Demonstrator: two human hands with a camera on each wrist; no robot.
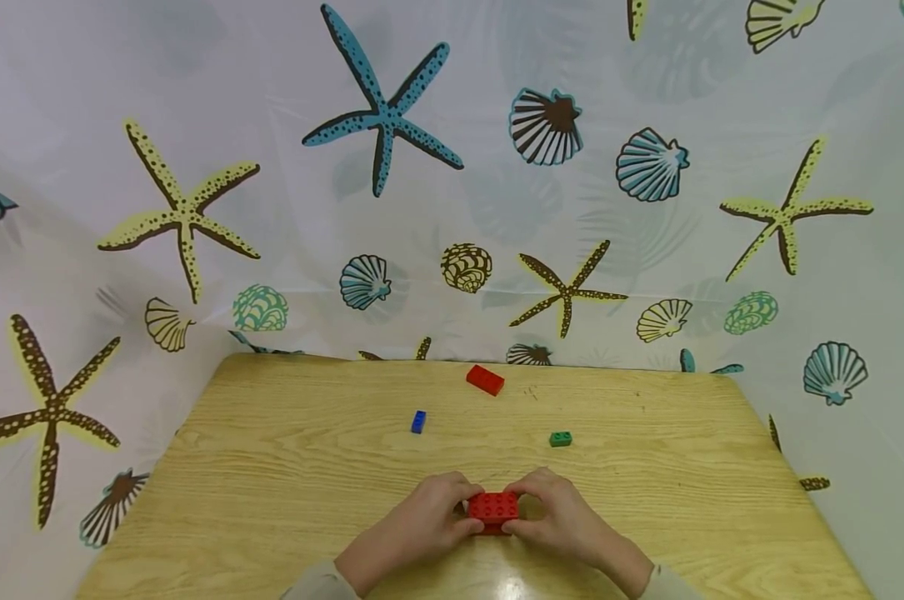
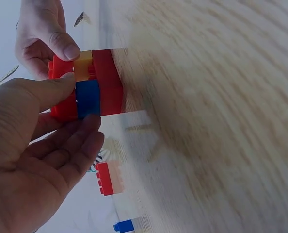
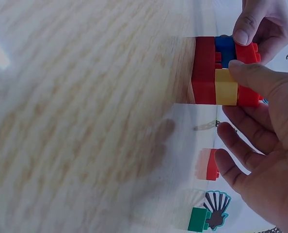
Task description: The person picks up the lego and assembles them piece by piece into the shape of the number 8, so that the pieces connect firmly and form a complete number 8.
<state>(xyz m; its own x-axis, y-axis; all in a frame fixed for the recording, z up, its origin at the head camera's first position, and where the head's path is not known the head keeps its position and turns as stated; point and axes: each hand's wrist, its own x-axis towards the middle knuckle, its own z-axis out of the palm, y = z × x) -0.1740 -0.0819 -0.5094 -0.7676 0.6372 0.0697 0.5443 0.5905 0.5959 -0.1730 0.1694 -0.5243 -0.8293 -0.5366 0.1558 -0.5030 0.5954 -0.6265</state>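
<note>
Two hands, both gripping one stack of toy bricks (image 1: 494, 518), near side of the table (image 1: 287, 467), around the middle. Left hand (image 1: 431, 515) pinches the left end, right hand (image 1: 560, 515) the right end; thumbs on the near side, index fingers reaching round, other fingers loosely bent. Key relation: stack sits directly between the hands, long axis running left to right, one short end per hand, neither hand clearly nearer. Layers, bottom up: bottom red brick (image 2: 112, 94); then middle blue brick (image 2: 88, 98) at the left end and yellow brick (image 3: 226, 87) at the right end, red studs showing between them; then top red brick (image 1: 494, 505), studs up. Stack looks to be resting on the table. Grip is high, around the top layers; far-side fingertip contact partly hidden. Loose pieces on the far side, well apart from the stack: loose red brick (image 1: 485, 380) farthest, slanted; small blue brick (image 1: 418, 422) to the left, roughly near-far; green brick (image 1: 560, 438) to the right, roughly left-right.
</note>
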